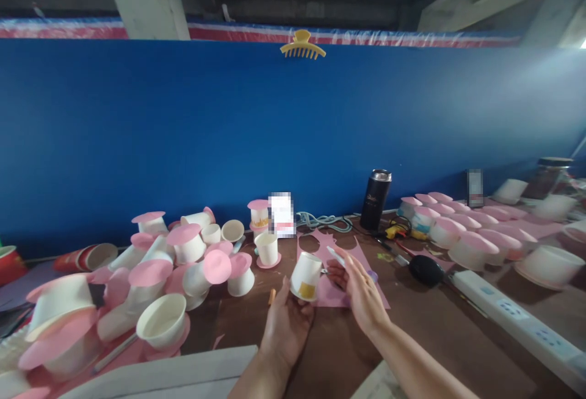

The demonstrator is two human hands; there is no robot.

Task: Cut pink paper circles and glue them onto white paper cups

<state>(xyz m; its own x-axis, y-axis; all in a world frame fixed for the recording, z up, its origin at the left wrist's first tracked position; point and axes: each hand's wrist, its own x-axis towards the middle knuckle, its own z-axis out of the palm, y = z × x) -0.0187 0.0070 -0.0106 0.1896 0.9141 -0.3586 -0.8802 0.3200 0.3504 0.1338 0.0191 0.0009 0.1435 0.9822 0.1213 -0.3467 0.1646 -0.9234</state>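
Near the middle of the brown table, my left hand (288, 319) holds a white paper cup (306, 272) with a yellow patch low on its side. To the right of that cup is my right hand (357, 283), its fingers closed on a slim white pen-like tool (336, 256). A cut-out pink sheet (329, 295) lies under and behind the hands. Just behind the held cup, another white cup (267, 248) stands on a pink disc.
Many white cups with pink discs (185, 243) crowd the left; more (478, 249) stand at the right. A black bottle (376, 199), cables (325, 222) and a power strip (517, 319) are also there. A blue partition (206, 124) rises behind.
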